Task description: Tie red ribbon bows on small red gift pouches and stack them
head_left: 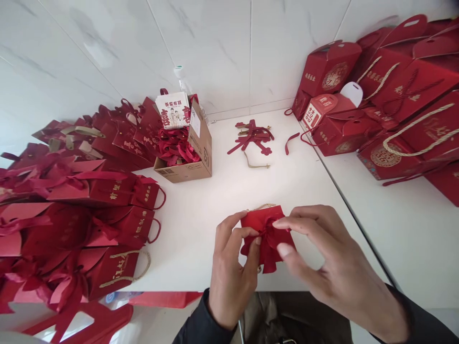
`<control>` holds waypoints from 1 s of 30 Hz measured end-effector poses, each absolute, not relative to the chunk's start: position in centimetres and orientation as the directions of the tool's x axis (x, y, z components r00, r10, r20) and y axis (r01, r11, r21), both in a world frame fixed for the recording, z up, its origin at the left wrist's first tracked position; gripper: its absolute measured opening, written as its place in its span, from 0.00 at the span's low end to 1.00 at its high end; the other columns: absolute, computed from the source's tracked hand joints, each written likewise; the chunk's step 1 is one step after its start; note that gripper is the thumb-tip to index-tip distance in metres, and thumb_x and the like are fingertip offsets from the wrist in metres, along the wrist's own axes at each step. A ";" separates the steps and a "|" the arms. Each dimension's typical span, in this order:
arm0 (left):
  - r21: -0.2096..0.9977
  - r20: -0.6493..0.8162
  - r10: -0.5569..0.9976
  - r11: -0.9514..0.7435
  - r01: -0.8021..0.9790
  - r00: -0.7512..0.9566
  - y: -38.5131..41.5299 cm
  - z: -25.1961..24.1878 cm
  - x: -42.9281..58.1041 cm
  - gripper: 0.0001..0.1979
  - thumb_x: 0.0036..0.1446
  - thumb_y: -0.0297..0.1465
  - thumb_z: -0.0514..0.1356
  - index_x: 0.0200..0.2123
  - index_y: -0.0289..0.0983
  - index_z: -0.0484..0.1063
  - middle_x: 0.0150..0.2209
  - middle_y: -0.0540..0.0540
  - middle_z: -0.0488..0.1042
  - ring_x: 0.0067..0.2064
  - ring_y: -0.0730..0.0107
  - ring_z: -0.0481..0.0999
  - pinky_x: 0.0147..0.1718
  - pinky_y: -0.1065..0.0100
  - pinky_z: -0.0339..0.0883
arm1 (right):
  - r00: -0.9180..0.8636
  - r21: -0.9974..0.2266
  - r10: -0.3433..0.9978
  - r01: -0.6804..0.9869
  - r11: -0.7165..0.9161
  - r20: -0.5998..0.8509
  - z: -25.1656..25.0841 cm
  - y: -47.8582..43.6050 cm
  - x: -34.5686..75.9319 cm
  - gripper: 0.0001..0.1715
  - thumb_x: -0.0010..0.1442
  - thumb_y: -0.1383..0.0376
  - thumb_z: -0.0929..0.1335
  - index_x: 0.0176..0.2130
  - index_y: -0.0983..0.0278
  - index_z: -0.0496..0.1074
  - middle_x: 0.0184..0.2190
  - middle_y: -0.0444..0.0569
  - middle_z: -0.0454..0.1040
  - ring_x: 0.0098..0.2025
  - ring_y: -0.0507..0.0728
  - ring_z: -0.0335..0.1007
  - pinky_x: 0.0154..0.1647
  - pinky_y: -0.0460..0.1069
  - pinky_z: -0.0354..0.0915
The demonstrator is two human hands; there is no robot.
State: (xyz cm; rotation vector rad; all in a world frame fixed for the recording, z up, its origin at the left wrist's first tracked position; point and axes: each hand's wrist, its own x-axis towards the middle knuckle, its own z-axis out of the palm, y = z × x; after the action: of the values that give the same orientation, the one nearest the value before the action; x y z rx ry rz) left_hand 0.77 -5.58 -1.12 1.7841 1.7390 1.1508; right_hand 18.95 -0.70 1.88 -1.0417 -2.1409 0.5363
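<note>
Along the left edge of the frame a heap of red gift bags [71, 210] with ribbon ties and cord handles lies on the white table [201, 224]. Just right of it, in the upper middle left, stands an open cardboard box [195, 160] stuffed with red ribbons, a printed card [173, 109] poking up from its back corner.

In the lower middle, the left hand [229, 272] pinches the left side of a small red pouch [267, 234], thumb and forefinger closed on the cloth near its ribbon bow, the other fingers curled beneath. The pouch sits just above the near table edge, a bit of pale cord showing at its top. The right hand [333, 267] comes over from the right, fingers spread and half open, its forefinger and thumb touching the pouch by the bow; whether it truly grips I cannot tell.

Farther back, upper middle, loose red ribbons [253, 136] lie scattered. Across the upper right, larger red gift boxes [387, 100] with rope handles are piled.
</note>
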 end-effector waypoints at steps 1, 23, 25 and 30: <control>0.770 0.274 0.953 -0.138 0.623 -0.127 -5.6 -1.2 0.8 0.08 0.66 0.23 0.58 0.43 0.42 0.73 0.56 0.43 0.72 0.58 0.61 0.73 0.52 0.60 0.72 | -0.472 -0.588 0.794 0.538 0.604 0.383 1.6 -0.8 19.0 0.15 0.69 0.62 0.68 0.55 0.59 0.69 0.48 0.52 0.68 0.51 0.62 0.67 0.49 0.57 0.71; 0.730 0.360 0.909 -0.135 0.670 -0.209 -5.9 -2.2 2.5 0.08 0.68 0.22 0.56 0.42 0.41 0.68 0.55 0.43 0.72 0.58 0.67 0.72 0.53 0.66 0.69 | -0.565 -0.739 0.781 0.400 0.543 0.268 1.9 -2.0 20.0 0.08 0.71 0.68 0.63 0.47 0.55 0.69 0.48 0.48 0.68 0.54 0.57 0.67 0.52 0.49 0.69; 0.739 0.364 0.908 -0.144 0.659 -0.209 -5.8 -2.1 2.5 0.08 0.68 0.22 0.55 0.43 0.41 0.68 0.55 0.44 0.72 0.58 0.67 0.72 0.53 0.66 0.69 | -0.509 -0.755 0.830 0.446 0.480 0.226 1.7 -1.8 19.9 0.11 0.73 0.66 0.62 0.51 0.54 0.68 0.49 0.48 0.69 0.54 0.57 0.67 0.54 0.52 0.69; 0.748 0.370 0.906 -0.159 0.644 -0.205 -5.9 -2.0 2.5 0.09 0.68 0.21 0.54 0.44 0.41 0.68 0.54 0.43 0.72 0.58 0.68 0.72 0.54 0.66 0.69 | -0.505 -0.690 0.841 0.538 0.485 0.197 1.0 -1.5 19.7 0.06 0.71 0.63 0.65 0.48 0.56 0.67 0.45 0.49 0.71 0.50 0.61 0.67 0.48 0.58 0.69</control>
State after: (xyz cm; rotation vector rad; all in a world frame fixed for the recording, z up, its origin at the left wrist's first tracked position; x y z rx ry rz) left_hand 2.52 -5.94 -2.02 1.7669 1.8199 1.2990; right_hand 19.72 -1.48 0.96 -1.1358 -2.2132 0.7677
